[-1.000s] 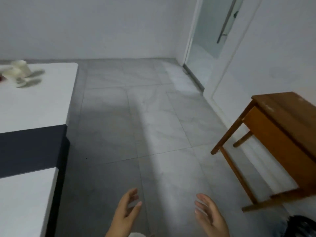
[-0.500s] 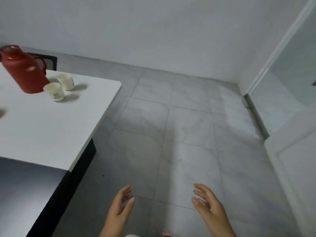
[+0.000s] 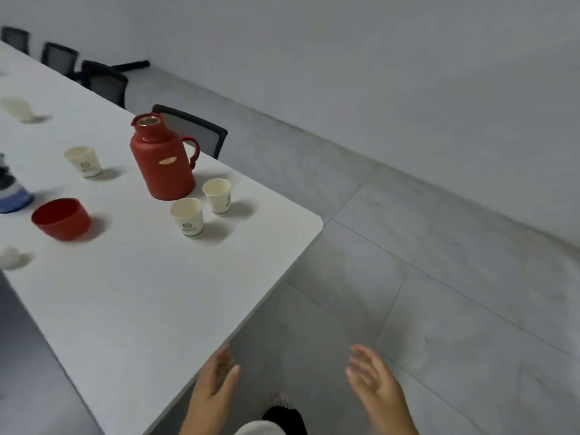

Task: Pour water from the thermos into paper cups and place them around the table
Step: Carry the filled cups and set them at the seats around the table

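A red thermos (image 3: 163, 158) stands upright with its mouth uncovered on the white table (image 3: 131, 302). Its red cap (image 3: 61, 218) sits mouth-up to the left. Two paper cups (image 3: 187, 216) (image 3: 217, 196) stand just in front of the thermos, near the table's corner. A third paper cup (image 3: 83, 161) stands left of the thermos, and blurred cups (image 3: 17, 109) (image 3: 9, 257) show farther left. My left hand (image 3: 213, 387) hangs with relaxed fingers beside the table's near edge, holding nothing. My right hand (image 3: 376, 387) is held out over the floor, fingers loosely spread, empty.
A blue and white object (image 3: 11, 193) sits at the table's left edge of view. Black chairs (image 3: 194, 130) (image 3: 103, 80) line the table's far side. Grey tiled floor (image 3: 408, 277) spreads to the right up to a white wall.
The view has swung left: the wooden desk and doorway are gone, and the table with thermos and cups now fills the left. Both hands stay empty and low.
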The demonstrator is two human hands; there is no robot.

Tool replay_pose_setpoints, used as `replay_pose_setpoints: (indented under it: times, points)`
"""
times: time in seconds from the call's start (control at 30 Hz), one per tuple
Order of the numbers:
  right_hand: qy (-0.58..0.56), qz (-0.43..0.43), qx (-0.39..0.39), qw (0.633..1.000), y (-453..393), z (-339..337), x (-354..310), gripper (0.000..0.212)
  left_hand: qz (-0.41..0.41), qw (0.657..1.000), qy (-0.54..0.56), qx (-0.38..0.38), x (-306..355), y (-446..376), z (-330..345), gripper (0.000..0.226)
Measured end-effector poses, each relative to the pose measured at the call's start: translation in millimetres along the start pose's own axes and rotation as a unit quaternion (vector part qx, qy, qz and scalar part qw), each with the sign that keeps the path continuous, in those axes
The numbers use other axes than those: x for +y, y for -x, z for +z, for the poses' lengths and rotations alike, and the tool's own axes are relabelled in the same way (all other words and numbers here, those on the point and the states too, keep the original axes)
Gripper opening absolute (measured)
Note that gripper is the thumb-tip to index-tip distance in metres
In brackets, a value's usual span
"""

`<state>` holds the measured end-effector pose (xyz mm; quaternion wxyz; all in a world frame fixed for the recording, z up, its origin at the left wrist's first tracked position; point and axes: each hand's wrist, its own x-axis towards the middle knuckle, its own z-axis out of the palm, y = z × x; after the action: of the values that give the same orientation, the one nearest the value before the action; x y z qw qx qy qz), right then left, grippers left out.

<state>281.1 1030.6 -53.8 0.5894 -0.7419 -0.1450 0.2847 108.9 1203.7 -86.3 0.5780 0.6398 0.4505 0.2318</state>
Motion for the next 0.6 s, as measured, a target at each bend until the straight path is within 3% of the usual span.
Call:
replay_pose_setpoints:
  times: [0.17,0.37,0.6]
  points:
    - [0.037,-0.081,-0.096,0.991,-116,36,-72,0.035,0.025,0.998,0.023,0.046,56,-94,-4,0.035]
    - [0.072,-0.058,-0.187,0.978,-211,78,-88,0.035,-0.022,0.99,0.049,0.129,64,-154,-2,0.033]
    - [0.133,-0.087,-0.349,0.923,-338,164,-113,0.041,-0.085,0.956,0.066,0.271,68,-222,-1,0.042]
